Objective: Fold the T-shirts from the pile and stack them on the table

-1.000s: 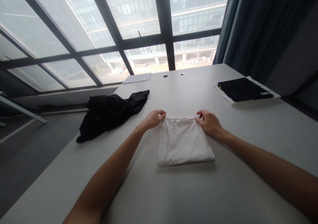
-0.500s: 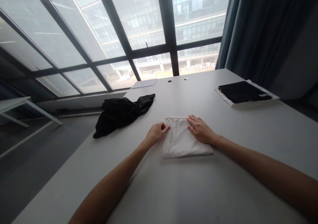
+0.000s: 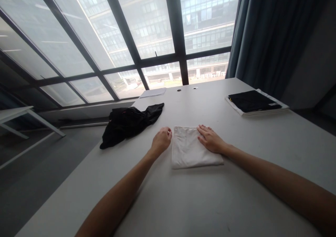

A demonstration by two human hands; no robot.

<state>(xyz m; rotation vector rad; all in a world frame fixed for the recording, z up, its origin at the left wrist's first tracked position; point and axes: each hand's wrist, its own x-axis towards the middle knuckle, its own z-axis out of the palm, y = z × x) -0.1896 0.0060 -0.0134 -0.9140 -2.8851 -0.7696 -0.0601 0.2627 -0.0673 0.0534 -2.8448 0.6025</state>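
Observation:
A white cloth, folded into a flat, roughly square packet with slight wrinkles, lies on the table in front of me. What kind of garment or cloth it is cannot be made out. My right hand rests flat on its upper right part, fingers stretched out. Just beyond the left edge is my left hand, its fingers curled in and a small gap between it and the cloth. Nothing shows in those curled fingers.
On the white table, a crumpled black garment lies at the left edge. Folded black fabric sits on folded white fabric at the right. Papers lie at the far edge, near two round holes. A dark curtain hangs behind.
My left hand has moved left, off the cloth's left edge, and its fingers have curled in. That edge now looks straighter. My right hand stays on the cloth. The view has tilted slightly upward.

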